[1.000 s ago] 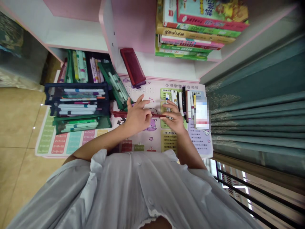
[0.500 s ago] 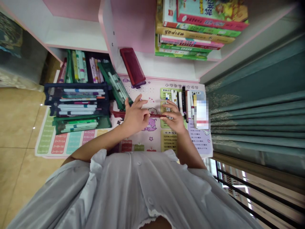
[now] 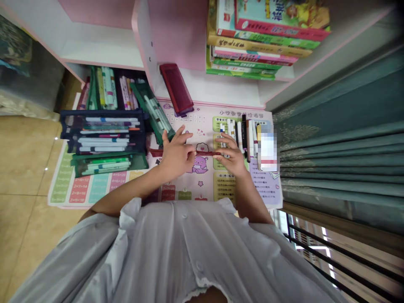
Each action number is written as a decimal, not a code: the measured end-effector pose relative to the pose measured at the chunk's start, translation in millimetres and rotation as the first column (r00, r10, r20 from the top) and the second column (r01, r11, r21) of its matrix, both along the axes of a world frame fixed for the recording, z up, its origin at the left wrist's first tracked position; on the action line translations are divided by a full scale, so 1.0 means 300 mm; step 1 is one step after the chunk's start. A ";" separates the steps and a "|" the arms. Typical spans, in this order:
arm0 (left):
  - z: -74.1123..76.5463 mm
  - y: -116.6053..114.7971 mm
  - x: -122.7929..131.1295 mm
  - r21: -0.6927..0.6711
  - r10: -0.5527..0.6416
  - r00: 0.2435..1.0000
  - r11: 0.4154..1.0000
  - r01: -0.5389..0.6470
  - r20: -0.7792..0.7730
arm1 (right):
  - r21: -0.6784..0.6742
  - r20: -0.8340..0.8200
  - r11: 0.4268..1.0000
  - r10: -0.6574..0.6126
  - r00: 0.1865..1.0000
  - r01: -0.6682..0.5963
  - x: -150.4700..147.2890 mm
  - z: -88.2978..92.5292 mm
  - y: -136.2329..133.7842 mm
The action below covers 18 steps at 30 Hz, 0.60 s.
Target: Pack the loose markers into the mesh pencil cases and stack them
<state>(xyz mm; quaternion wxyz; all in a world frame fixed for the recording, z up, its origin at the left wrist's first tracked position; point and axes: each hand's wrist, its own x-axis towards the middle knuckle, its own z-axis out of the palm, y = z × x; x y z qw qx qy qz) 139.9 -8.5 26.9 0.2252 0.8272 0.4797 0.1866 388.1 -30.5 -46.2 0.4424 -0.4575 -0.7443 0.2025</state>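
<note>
A dark red mesh pencil pouch (image 3: pixel 206 153) is held edge-on above the desk mat, showing as a thin strip between my hands. My left hand (image 3: pixel 177 155) pinches its upper edge near the middle with thumb and forefinger, the other fingers raised. At the pouch's right end, my right hand (image 3: pixel 232 156) grips it between thumb and fingertips. Whether anything is inside the pouch cannot be seen. Just beyond the right hand lies a row of loose markers (image 3: pixel 240 134), mostly white with some black. A green mesh pouch with markers (image 3: pixel 157 112) lies beyond my left hand.
Dark blue pouches of markers (image 3: pixel 105 134) and a green pouch (image 3: pixel 109 164) lie at the left. Another dark red pouch (image 3: pixel 176 89) rests against the shelf. A book stack (image 3: pixel 252 50) stands on the shelf, and a blurred white pack (image 3: pixel 268 147) sits at right.
My left hand has slid slightly left along the pouch's edge. The right hand keeps its hold at the right end. The whole view has shifted a little.
</note>
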 end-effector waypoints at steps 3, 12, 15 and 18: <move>0.001 -0.001 -0.007 -0.009 0.004 1.000 1.000 -0.004 -0.005 | -0.024 0.008 1.000 0.001 1.000 -0.001 0.003 0.002 -0.001; 0.002 -0.007 -0.013 -0.009 0.007 1.000 1.000 -0.007 -0.010 | -0.007 0.026 1.000 0.013 1.000 -0.012 0.002 0.010 -0.003; 0.000 -0.007 -0.023 -0.001 0.012 1.000 1.000 -0.012 -0.012 | 0.010 0.004 1.000 0.018 1.000 -0.018 0.003 0.004 -0.001; 0.001 -0.007 -0.034 0.001 0.021 1.000 1.000 -0.021 -0.014 | 0.005 0.003 1.000 0.006 1.000 -0.006 0.005 0.000 0.000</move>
